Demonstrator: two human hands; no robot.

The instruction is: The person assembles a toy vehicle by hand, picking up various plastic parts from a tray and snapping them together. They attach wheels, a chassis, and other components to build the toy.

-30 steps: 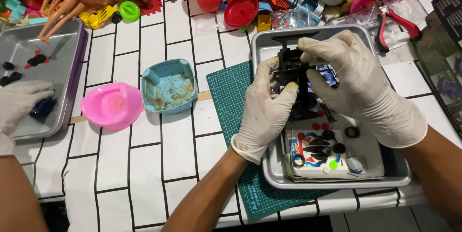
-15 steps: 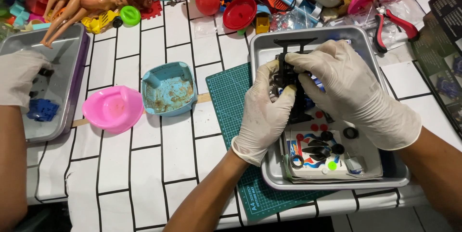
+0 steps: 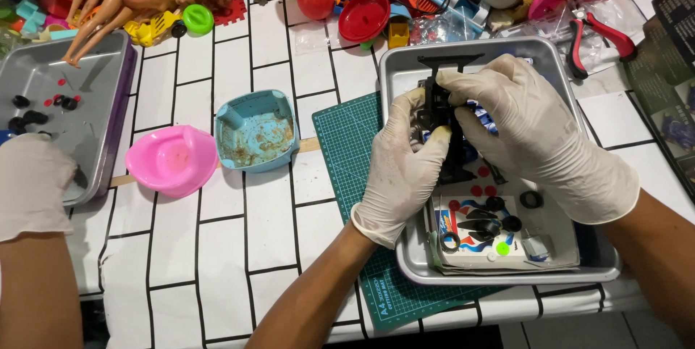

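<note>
Assembly work, mid-step, head view only. Left hand (image 3: 405, 168) in a pale latex glove and right hand (image 3: 532, 132), gloved likewise, both close round a small black plastic toy-car chassis (image 3: 439, 106), held just above the far end of the grey metal tray on the right (image 3: 394, 74). Left fingers curl under and up the near side, thumb pressed on top; right fingers wrap over from the far side, thumb meeting the left one. Both grips tight, no gap showing. A bit of blue shows behind the chassis, too hidden to name.

In the tray below: a printed sticker sheet (image 3: 470, 247) w/ loose small black wheels and rings (image 3: 499, 211) on it, plus a green dot-like bit. Tray sits on a dark green cutting mat (image 3: 347, 146), mat on a white tile-patterned table cover (image 3: 181, 247).

Judgement: looks like a part is being pressed or snapped onto the chassis. Next move prob. calls for steady squeeze w/ both thumbs, piece kept over the tray so nothing drops off the table.

Left edge: another person's gloved hand (image 3: 32, 182) rests at a second grey tray (image 3: 108, 139) w/ a few black bits. Between: pink plastic toy bowl (image 3: 174, 161), light blue square toy tub (image 3: 257, 132), dirty inside. Red-handled pliers (image 3: 597, 38) far right, toys heaped along the back.
</note>
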